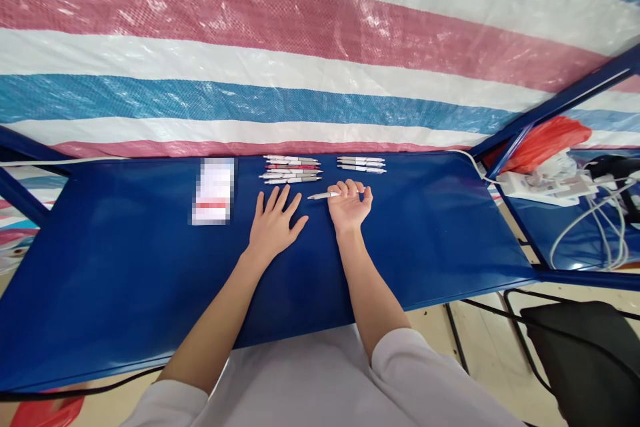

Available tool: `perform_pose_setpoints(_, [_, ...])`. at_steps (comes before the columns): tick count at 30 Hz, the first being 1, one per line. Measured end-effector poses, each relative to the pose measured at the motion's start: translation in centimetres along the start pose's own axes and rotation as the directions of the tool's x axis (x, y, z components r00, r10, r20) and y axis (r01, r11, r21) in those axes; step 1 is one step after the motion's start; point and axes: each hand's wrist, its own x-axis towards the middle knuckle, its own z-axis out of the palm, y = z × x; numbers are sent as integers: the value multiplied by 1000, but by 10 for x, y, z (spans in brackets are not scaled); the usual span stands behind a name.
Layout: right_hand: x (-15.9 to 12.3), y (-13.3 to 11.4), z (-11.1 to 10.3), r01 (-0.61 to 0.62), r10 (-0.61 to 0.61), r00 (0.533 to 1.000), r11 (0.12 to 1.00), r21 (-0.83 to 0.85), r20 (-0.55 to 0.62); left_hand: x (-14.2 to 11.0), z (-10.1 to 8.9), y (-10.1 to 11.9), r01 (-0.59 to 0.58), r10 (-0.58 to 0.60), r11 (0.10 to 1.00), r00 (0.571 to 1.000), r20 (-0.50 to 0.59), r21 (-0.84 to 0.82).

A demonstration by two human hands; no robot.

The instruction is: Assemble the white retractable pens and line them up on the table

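Note:
My right hand [349, 205] is turned palm up, its fingers curled round a white pen [323, 195] whose tip points left. Spread flat on the blue table [150, 280], my left hand [274, 223] holds nothing. Just beyond its fingertips lies a group of several pens [291, 170], white and grey with a red one among them, side by side. Farther right, beyond my right hand, a smaller group of white pens [361, 165] lies in the same direction. The pen's rear part is hidden by my fingers.
A blurred-out white rectangle with a red band [213, 192] lies left of the pens. Striped sheeting [300, 80] hangs behind the table. At right are a red plastic bag [547, 140], a white power strip [547, 188], loose cables [605, 233] and a black chair [585, 347].

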Motion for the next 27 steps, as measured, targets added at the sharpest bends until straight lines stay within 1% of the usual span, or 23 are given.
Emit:
perform_pose_setpoints(4, [-1, 0, 0, -15, 15, 1000, 999, 28, 24, 0, 1, 1, 5, -5, 1000, 1000, 4, -7])
perform_pose_setpoints(8, [-2, 1, -1, -7, 7, 1000, 1000, 19, 11, -1, 2, 0, 1, -1, 1000, 1000, 7, 11])
perform_pose_setpoints(11, [-3, 0, -2, -10, 9, 1000, 1000, 27, 26, -1, 2, 0, 0, 0, 1000, 1000, 0, 14])
perform_pose_setpoints(15, [-3, 0, -4, 7, -7, 1000, 1000, -10, 27, -1, 2, 0, 4, -4, 1000, 1000, -3, 15])
perform_pose_setpoints(22, [-3, -1, -5, 5, -5, 998, 1000, -11, 58, -1, 2, 0, 17, -17, 999, 1000, -11, -31])
perform_pose_setpoints(27, [-3, -1, -3, -4, 5, 1000, 1000, -20, 24, -1, 3, 0, 10, -11, 1000, 1000, -12, -30])
